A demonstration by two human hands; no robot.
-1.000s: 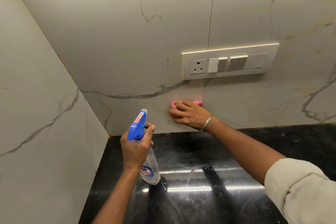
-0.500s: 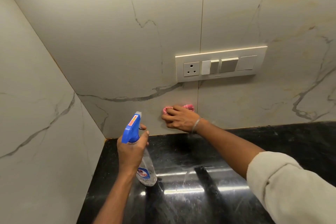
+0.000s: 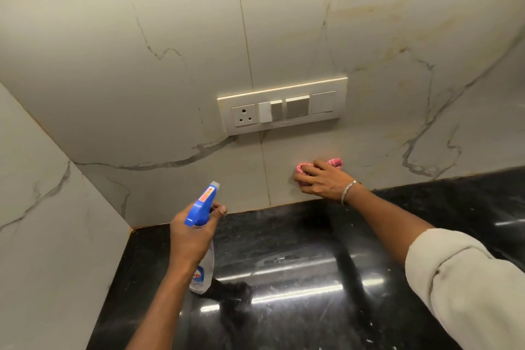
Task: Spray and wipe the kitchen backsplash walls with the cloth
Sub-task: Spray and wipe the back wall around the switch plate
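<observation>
L hand grips bottle, nozzle twd wall

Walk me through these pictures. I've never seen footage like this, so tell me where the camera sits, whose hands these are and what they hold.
There is no machine here. A person is working with bare hands, and every picture comes from one wide-angle camera worn on the head, looking forward and down. The left hand grips a spray bottle with a blue trigger head, over the shiny black counter. The right hand holds a bunched pink cloth against the marble-look wall, below the right end of the switch panel.
</observation>
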